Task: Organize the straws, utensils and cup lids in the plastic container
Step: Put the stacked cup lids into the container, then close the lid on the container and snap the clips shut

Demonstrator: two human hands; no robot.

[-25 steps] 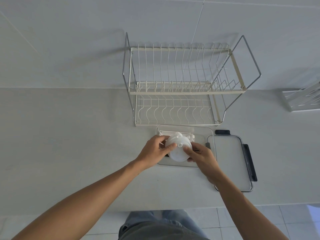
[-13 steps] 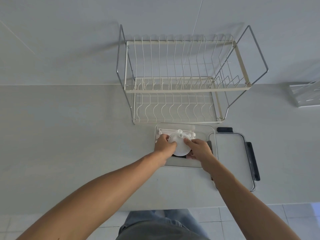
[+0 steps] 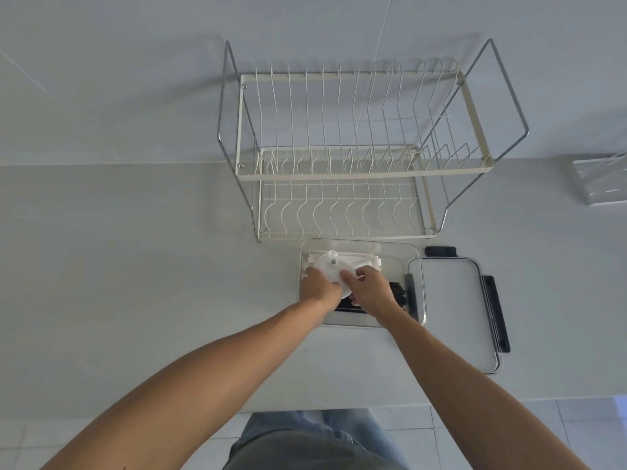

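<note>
**Head cam: both hands on the cup lids, inside the container**

Head view, looking down at a pale counter (image 3: 129, 266). Landmark = the clear plastic container (image 3: 415, 266), sat on the counter just in front of a two-tier wire dish rack (image 3: 339, 164).

- White cup lids (image 3: 330, 266) are seen inside the container, toward its left/back part. Whether it's one lid or a stack can't be told, the top one shows a small spout and hole.
- Left hand (image 3: 317, 288) is curled round the lids' left edge, fingers bent over the rim, so the lids are held.
- Right hand (image 3: 371, 291) is on the lids' right side, thumb pressed on top w/ fingers tucked under, so it's gripping too.
- White straws (image 3: 366, 257) are laid along the container's back wall, partly hidden behind the lids.
- Black utensils (image 3: 397, 293) are lying on the container's floor, near side, mostly covered by the right hand. Exact type can't be made out.
- Container's lid (image 3: 451, 300), clear w/ black clips, is lying flat on the counter, just beside the container's right wall; one clip overlaps into it.
- Shiny metal thing (image 3: 600, 181) is cut off by the frame edge, well apart to the container's right-rear. Can't tell what it is.
</note>
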